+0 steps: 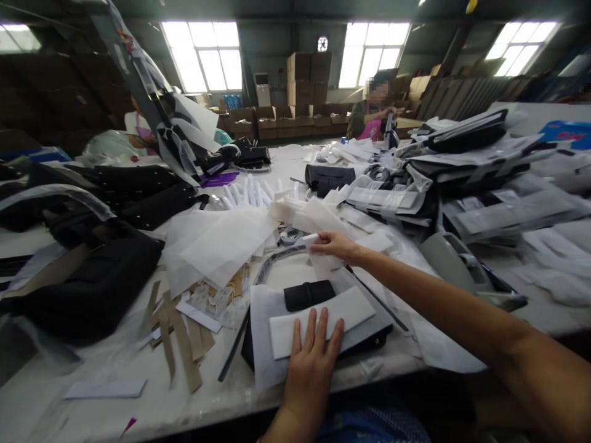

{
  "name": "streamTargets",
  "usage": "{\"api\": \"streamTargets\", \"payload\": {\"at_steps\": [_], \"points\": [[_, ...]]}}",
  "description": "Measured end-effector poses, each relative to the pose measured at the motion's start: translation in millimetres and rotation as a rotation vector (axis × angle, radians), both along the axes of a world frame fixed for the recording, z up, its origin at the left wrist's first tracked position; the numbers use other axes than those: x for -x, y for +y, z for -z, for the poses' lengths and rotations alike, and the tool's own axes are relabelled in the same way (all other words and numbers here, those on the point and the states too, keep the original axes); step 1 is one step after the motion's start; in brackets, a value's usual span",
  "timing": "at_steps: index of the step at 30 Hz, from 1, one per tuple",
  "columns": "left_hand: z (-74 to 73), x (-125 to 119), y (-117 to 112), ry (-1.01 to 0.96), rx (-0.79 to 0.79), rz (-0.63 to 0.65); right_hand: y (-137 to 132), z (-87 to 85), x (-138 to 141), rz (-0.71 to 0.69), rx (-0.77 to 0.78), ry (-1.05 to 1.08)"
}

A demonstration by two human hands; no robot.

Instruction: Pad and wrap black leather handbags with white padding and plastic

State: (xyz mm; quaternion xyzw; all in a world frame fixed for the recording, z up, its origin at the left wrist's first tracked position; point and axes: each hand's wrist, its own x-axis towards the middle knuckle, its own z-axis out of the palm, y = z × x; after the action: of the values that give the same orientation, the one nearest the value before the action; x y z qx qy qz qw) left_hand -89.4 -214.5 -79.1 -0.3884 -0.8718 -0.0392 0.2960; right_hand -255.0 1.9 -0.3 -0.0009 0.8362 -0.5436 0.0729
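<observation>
My left hand (312, 357) lies flat, fingers stretched out, on a white foam strip (323, 320) that covers a black bag (364, 341) wrapped in white sheet at the table's front edge. A small black pouch (308, 294) sits just beyond the strip. My right hand (333, 244) reaches forward over the table, fingers closed on a white paper piece (308, 241) from the pile there.
Black bags (92, 283) and thin white sheets (217, 243) crowd the left; brown card strips (184, 344) lie near the front. Stacked wrapped goods (466, 166) fill the right. A person (373, 111) works at the far end, cardboard boxes (305, 80) behind.
</observation>
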Motion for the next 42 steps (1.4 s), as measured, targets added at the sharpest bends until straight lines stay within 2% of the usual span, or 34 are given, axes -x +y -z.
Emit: {"api": "streamTargets", "payload": {"at_steps": [5,7,12,16,19,22,25,27,28,31,33,36,39,40,42], "points": [[-14.5,1.9,-3.8,-0.102,0.137,0.034,3.3,-15.8,-39.0,-0.030,0.271,0.093],[-21.7,2.1,-5.4,-0.161,0.175,0.042,2.6,-21.2,-57.7,-0.054,0.266,0.154],[-33.1,2.1,-10.1,-0.371,0.161,0.108,3.5,-26.3,-110.7,-0.133,-0.050,0.300],[-26.3,1.7,-10.2,-0.410,0.014,0.097,5.5,-12.3,-146.2,-0.316,-0.185,0.452],[-17.3,1.5,-8.6,-0.431,-0.122,0.064,4.6,0.2,-161.9,-0.397,-0.311,0.583],[-14.5,1.3,-7.0,-0.420,-0.238,0.023,3.1,5.1,-170.9,-0.412,-0.498,0.670],[-19.7,1.0,-6.1,-0.416,-0.180,0.026,6.0,5.3,-182.1,-0.417,-0.571,0.692],[-24.5,0.9,-6.1,-0.441,-0.076,0.044,10.8,8.7,-197.2,-0.336,-0.522,0.686],[-26.3,0.9,-6.2,-0.455,-0.035,0.049,13.3,12.4,-207.7,-0.233,-0.481,0.677],[-28.3,1.2,-7.1,-0.467,0.013,0.045,16.8,30.9,-246.0,0.193,-0.384,0.564],[-27.7,1.2,-7.5,-0.461,0.019,0.040,13.2,44.8,-268.7,0.354,-0.388,0.395],[-28.0,1.0,-7.5,-0.444,0.023,0.039,0.7,58.7,-284.9,0.394,-0.389,0.127],[-30.4,0.3,-6.6,-0.424,0.027,0.043,-11.8,62.6,-281.6,0.438,-0.349,-0.011],[-31.2,0.1,-6.3,-0.416,0.027,0.043,-14.7,63.0,-278.6,0.459,-0.310,-0.018],[-31.9,-0.3,-6.1,-0.401,0.027,0.044,-19.0,64.4,-273.0,0.477,-0.128,-0.015]]}}
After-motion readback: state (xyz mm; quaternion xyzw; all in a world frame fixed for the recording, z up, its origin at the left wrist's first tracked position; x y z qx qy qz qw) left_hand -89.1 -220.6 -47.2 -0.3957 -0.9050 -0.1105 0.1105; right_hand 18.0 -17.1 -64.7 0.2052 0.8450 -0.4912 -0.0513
